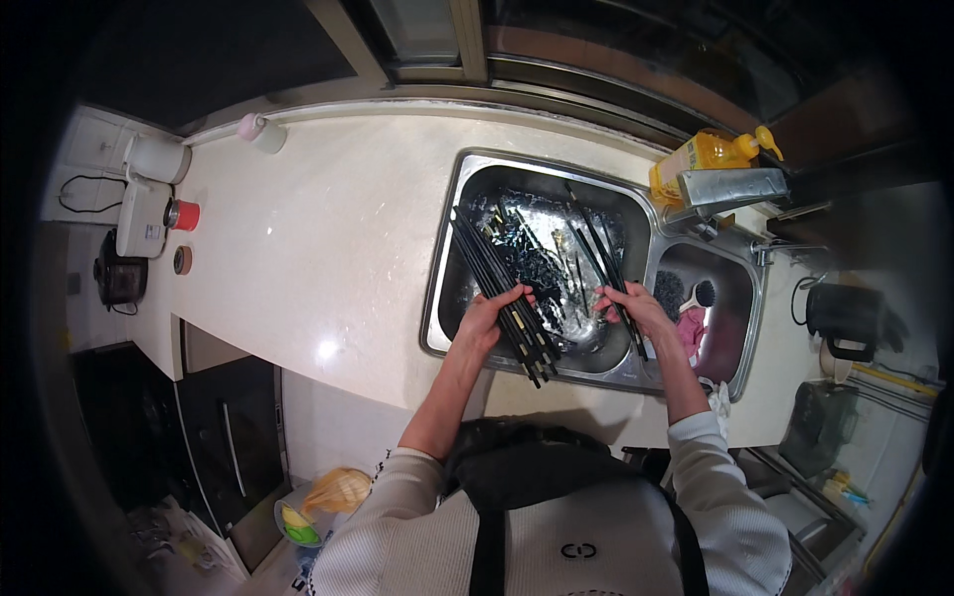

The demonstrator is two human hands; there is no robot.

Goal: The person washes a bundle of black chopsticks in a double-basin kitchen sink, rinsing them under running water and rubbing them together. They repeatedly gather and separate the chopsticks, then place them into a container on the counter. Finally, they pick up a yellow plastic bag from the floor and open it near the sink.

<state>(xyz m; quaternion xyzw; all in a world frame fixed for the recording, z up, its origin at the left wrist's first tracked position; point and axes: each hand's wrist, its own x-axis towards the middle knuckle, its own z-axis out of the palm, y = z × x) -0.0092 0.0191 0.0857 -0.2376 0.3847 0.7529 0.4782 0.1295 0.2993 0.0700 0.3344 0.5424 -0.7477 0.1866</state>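
My left hand (488, 316) is closed round a thick bundle of black chopsticks (493, 262) with gold bands near one end. The bundle slants over the left part of the large steel sink basin (633, 223). Above the same basin's right side, my right hand (633, 305) grips a few more dark chopsticks (602, 242), fanned slightly apart. Beneath both hands lies shiny, rippled water (555, 246) in the basin. Dark sticks and gold glints show in it, though I cannot tell which are reflections.
The smaller basin (734, 298) at right holds a scrubbing brush (702, 294), a dark scouring pad (668, 290) and a pink cloth (692, 331). Behind it stand a faucet (730, 188) and a yellow pump bottle (704, 156). A pale counter (350, 246) extends left, with a pink-capped bottle (261, 134).
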